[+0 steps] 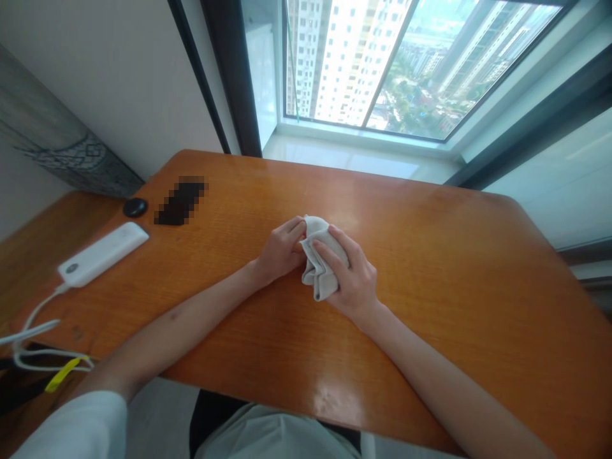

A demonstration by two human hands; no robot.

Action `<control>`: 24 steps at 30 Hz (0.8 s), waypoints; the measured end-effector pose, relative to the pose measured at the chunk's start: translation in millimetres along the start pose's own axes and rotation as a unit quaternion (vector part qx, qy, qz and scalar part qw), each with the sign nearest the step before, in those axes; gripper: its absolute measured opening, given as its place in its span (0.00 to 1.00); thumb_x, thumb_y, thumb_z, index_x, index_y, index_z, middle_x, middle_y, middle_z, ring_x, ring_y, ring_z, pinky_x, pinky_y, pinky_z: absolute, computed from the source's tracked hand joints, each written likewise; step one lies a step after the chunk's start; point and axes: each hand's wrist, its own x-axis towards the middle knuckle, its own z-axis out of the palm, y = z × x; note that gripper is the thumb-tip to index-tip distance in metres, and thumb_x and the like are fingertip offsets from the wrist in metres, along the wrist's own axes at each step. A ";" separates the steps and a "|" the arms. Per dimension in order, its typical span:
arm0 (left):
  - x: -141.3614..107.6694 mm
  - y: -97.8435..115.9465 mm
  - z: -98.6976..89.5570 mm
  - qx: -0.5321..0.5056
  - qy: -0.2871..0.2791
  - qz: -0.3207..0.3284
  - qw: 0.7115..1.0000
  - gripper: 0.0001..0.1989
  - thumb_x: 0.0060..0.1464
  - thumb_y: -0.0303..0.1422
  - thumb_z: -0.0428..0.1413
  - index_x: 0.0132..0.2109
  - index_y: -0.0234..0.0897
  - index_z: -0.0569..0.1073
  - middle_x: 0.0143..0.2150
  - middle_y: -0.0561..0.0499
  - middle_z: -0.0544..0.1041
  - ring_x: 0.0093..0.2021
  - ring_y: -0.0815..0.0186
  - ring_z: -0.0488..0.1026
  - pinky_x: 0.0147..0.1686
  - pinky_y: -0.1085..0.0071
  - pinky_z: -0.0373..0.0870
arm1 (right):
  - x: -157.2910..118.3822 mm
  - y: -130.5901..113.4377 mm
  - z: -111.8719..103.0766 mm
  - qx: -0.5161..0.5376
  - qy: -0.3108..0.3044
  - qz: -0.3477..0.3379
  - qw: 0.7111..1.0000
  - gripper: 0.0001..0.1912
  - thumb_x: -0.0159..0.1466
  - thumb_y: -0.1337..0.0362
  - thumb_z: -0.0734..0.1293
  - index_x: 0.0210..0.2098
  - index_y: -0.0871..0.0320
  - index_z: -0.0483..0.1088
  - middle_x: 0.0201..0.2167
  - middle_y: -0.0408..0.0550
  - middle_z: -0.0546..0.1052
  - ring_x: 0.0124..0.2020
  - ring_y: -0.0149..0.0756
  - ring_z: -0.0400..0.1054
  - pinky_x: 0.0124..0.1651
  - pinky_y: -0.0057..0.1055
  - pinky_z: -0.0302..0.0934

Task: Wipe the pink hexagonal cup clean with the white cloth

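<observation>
A crumpled white cloth, folded in several layers, is held over the middle of the wooden table. My right hand grips it from the right, with fingers spread across its top and the thumb side underneath. At the cloth's left edge is my left hand, its fingers curled and closed against the fabric. The left fingertips are partly hidden behind the cloth, and whether anything lies inside the folds cannot be seen.
On the table, a white power bank with a white cable lies at the left. Beyond it are a round black object and a dark pixelated item. A window stands behind the far edge.
</observation>
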 end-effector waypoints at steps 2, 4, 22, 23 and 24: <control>-1.4 2.1 -1.9 0.001 0.020 0.033 0.999 0.11 0.78 0.43 0.61 0.48 0.41 0.77 0.47 0.45 0.84 0.46 0.60 0.83 0.47 0.67 0.80 | 0.4 -0.3 0.6 -0.002 0.002 0.002 1.000 0.26 0.75 0.66 0.73 0.71 0.50 0.77 0.74 0.63 0.79 0.73 0.55 0.81 0.65 0.45 0.86; -1.1 4.1 -3.4 -0.007 0.027 0.023 0.999 0.13 0.79 0.45 0.60 0.49 0.42 0.79 0.50 0.44 0.85 0.49 0.60 0.84 0.50 0.67 0.81 | 1.5 0.5 2.2 -0.004 -0.004 0.002 1.000 0.27 0.75 0.66 0.73 0.72 0.48 0.76 0.75 0.62 0.79 0.74 0.55 0.80 0.66 0.47 0.86; 21.6 4.0 3.5 -0.184 -0.055 -0.261 0.946 0.20 0.63 0.46 0.62 0.29 0.36 0.77 0.28 0.54 0.79 0.32 0.63 0.74 0.35 0.69 0.71 | 5.1 2.1 11.9 -0.005 -0.017 0.004 1.000 0.35 0.71 0.63 0.76 0.76 0.47 0.72 0.78 0.60 0.77 0.77 0.62 0.76 0.71 0.57 0.83; 20.7 4.2 3.8 -0.171 -0.048 -0.238 0.955 0.20 0.64 0.46 0.62 0.30 0.36 0.76 0.30 0.53 0.80 0.33 0.63 0.75 0.36 0.69 0.71 | 4.3 2.1 11.9 -0.003 -0.015 0.002 1.000 0.35 0.71 0.64 0.76 0.75 0.46 0.73 0.78 0.60 0.77 0.77 0.62 0.76 0.71 0.57 0.83; 19.5 4.6 3.8 -0.153 -0.033 -0.209 0.965 0.19 0.65 0.46 0.62 0.32 0.37 0.77 0.32 0.52 0.81 0.34 0.63 0.75 0.37 0.69 0.72 | 3.5 2.2 11.9 0.000 -0.014 0.002 1.000 0.34 0.71 0.64 0.76 0.75 0.46 0.73 0.78 0.60 0.77 0.77 0.61 0.77 0.70 0.56 0.83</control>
